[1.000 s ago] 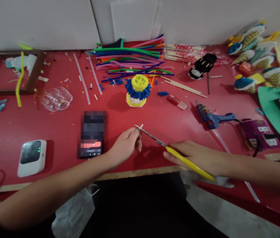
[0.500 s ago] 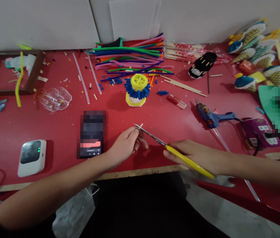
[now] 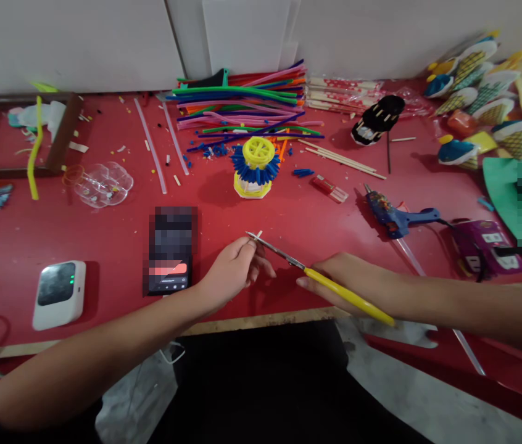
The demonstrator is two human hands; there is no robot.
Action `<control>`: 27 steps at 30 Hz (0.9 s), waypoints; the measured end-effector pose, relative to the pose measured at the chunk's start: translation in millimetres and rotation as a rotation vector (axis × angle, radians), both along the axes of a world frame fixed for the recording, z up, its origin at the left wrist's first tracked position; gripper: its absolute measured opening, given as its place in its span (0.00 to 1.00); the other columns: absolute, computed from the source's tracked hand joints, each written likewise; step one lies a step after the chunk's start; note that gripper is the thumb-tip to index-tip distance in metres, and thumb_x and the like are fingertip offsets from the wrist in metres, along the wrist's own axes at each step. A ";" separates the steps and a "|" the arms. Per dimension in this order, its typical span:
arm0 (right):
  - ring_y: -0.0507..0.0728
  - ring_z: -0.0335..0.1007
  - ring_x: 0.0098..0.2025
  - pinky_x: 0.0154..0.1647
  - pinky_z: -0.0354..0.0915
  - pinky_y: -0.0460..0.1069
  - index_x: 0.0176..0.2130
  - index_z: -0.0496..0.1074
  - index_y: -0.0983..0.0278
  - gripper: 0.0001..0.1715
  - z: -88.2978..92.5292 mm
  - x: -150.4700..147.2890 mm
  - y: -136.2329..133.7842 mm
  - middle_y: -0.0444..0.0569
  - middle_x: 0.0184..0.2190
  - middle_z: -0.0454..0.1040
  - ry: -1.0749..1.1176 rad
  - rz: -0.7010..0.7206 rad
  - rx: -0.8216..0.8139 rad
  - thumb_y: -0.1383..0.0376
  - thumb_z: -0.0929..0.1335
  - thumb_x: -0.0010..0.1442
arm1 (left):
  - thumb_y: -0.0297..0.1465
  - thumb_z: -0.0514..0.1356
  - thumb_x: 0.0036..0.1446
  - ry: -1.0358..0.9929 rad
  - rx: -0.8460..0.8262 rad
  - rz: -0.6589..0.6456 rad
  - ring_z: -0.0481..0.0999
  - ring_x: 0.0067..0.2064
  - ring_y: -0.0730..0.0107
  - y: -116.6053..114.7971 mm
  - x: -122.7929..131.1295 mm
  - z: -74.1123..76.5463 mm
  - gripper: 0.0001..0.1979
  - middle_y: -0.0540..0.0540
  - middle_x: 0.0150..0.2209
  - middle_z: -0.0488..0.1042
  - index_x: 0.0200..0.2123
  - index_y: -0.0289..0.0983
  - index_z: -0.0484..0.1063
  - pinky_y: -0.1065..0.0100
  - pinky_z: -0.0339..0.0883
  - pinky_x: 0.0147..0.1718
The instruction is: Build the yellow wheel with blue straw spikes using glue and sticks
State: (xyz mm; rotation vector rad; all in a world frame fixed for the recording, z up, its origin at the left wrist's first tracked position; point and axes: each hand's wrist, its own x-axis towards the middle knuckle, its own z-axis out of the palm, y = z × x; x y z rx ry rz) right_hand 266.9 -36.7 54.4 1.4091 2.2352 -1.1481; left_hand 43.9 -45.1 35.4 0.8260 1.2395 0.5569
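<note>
My left hand (image 3: 233,265) pinches a short, pale wooden stick (image 3: 260,234) between thumb and fingers; only its tip shows. In my right hand (image 3: 339,280) are yellow-handled scissors (image 3: 344,295), their blades crossing the stick just above my left thumb. Whether the blades have closed through it I cannot tell. Beyond both hands stands a small model (image 3: 256,168) with a yellow wheel-like top, a ring of blue spikes and a white, yellow-edged base.
Pipe cleaners (image 3: 242,102) in many colours lie at the back. Thin sticks (image 3: 344,159), a blue glue gun (image 3: 395,213) and a black model (image 3: 376,120) are to the right. A phone (image 3: 173,253) and a white device (image 3: 60,295) lie to the left.
The scissors and my right hand have shifted slightly left and up. My left hand has moved a little left, still holding the stick at the blades.
</note>
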 end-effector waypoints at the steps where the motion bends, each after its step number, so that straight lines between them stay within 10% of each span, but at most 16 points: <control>1: 0.48 0.47 0.21 0.23 0.48 0.47 0.22 0.65 0.64 0.28 0.1 -0.7 0.2 0.41 0.17 0.58 -0.019 0.004 0.004 0.52 0.61 0.67 | 0.32 0.44 0.69 0.006 0.000 0.003 0.61 0.20 0.77 -0.3 0.1 0.1 0.13 0.47 0.24 0.78 0.34 0.39 0.63 0.72 0.49 0.20; 16: 0.50 0.54 0.24 0.26 0.51 0.48 0.25 0.68 0.64 0.24 11.2 -5.3 -0.9 0.44 0.21 0.64 -0.056 -0.024 -0.093 0.55 0.62 0.68 | 0.33 0.44 0.68 -0.059 0.028 0.068 0.60 0.18 0.75 -3.5 2.3 1.7 0.14 0.51 0.17 0.69 0.29 0.41 0.59 0.69 0.49 0.20; 27: 0.56 0.71 0.28 0.30 0.56 0.49 0.35 0.69 0.64 0.21 15.5 3.0 1.2 0.51 0.29 0.75 -0.103 0.206 0.295 0.51 0.62 0.69 | 0.34 0.44 0.68 -0.396 0.139 -0.005 0.58 0.19 0.75 -14.6 -12.8 17.1 0.15 0.56 0.13 0.62 0.26 0.41 0.55 0.69 0.54 0.24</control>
